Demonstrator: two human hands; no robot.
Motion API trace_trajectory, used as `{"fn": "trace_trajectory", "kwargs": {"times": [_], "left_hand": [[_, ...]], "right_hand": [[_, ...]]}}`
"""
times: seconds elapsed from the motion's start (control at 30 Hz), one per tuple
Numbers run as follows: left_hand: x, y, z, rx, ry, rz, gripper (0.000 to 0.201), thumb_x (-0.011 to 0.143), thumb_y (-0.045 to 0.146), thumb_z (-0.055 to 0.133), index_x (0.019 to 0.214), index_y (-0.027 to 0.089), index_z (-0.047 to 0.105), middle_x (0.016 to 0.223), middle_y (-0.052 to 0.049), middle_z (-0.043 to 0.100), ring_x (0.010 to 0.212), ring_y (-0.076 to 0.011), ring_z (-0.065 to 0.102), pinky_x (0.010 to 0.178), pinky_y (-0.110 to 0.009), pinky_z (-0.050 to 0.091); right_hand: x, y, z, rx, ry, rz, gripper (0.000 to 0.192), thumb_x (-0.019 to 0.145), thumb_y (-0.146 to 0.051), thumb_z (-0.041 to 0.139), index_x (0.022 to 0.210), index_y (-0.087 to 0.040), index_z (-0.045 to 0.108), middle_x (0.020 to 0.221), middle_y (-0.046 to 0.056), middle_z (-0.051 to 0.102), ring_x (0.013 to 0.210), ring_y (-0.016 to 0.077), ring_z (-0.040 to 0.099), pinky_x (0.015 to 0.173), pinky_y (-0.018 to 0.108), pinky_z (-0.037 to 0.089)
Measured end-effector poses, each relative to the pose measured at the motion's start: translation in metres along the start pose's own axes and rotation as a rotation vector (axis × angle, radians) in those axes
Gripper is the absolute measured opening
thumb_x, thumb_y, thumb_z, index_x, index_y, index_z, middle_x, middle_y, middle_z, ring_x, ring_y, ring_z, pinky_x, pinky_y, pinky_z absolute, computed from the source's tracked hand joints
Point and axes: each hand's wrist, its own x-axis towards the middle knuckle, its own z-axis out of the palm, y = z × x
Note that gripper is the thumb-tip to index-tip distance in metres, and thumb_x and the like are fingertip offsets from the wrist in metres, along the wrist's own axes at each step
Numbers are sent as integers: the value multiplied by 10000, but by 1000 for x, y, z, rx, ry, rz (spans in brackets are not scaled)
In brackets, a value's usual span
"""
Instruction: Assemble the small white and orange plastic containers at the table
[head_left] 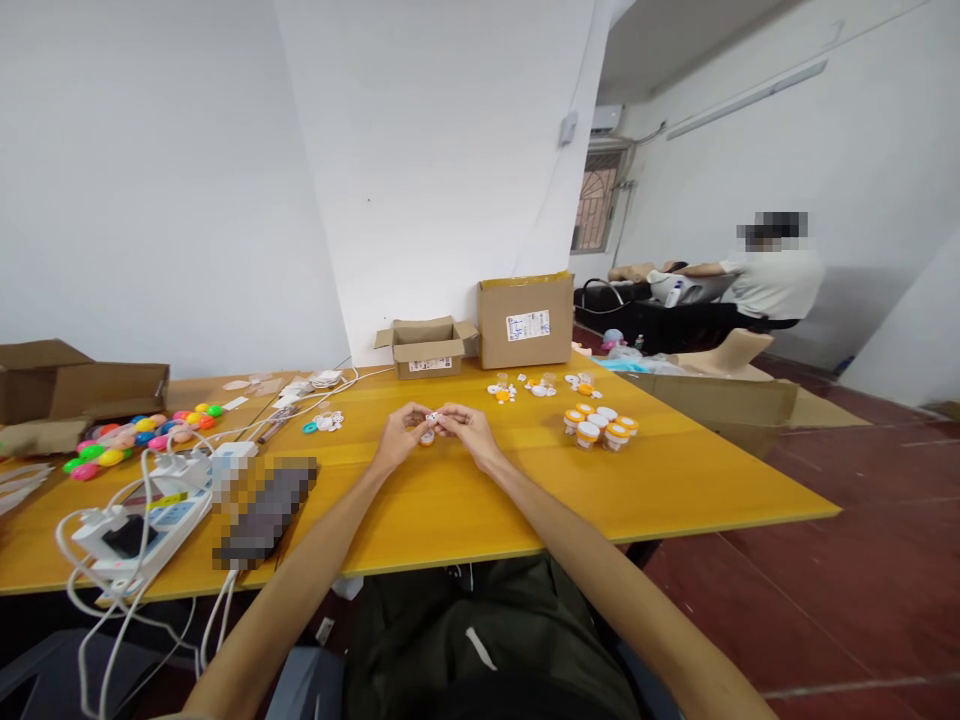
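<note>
I see both hands meeting over the middle of the yellow table (675, 480), and the left hand (399, 432) and right hand (466, 428) pinch together one small white piece (433, 418) between their fingertips, so it lies equally near to both; it is too small to tell its long axis. A similar small orange-and-white piece (427, 437) rests on the table just under the hands. The orange-lidded jars (600, 425) stand to the right, the open cardboard box (428, 346) behind, well apart, and nothing blocks the hands.
</note>
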Motion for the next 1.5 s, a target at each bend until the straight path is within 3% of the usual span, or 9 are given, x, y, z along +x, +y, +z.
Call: {"fn": "trace_trajectory", "kwargs": {"times": [0.3,0.9,1.17,1.5], "left_hand": [[0,-2,-1,18,-5,37,245,710,404,762,791,186,684,745,-21,710,705,-165,666,703,-288,542],[1,-10,-1,39,16,162,194,741,387,738,790,203,703,817,-30,701,735,-163,651,698,-292,545],[4,-10,-2,-37,40,141,251,717,439,758,709,196,694,821,-40,695,755,-170,653,707,-305,549],[4,-7,-2,-49,42,93,253,691,430,771,690,194,681,816,-31,663,761,-165,633,726,-309,542]], "right_hand": [[1,4,-1,35,5,0,376,518,-469,856,751,-193,750,760,47,751,733,217,710,798,384,586],[0,1,1,8,28,0,345,462,-417,871,696,-209,726,695,15,724,702,187,688,797,362,577],[0,2,1,-47,8,-54,314,500,-410,857,678,-214,688,778,25,738,798,202,689,801,353,562],[-2,-2,3,-58,19,-66,313,488,-424,860,660,-223,694,746,18,723,771,197,670,795,355,551]]}}
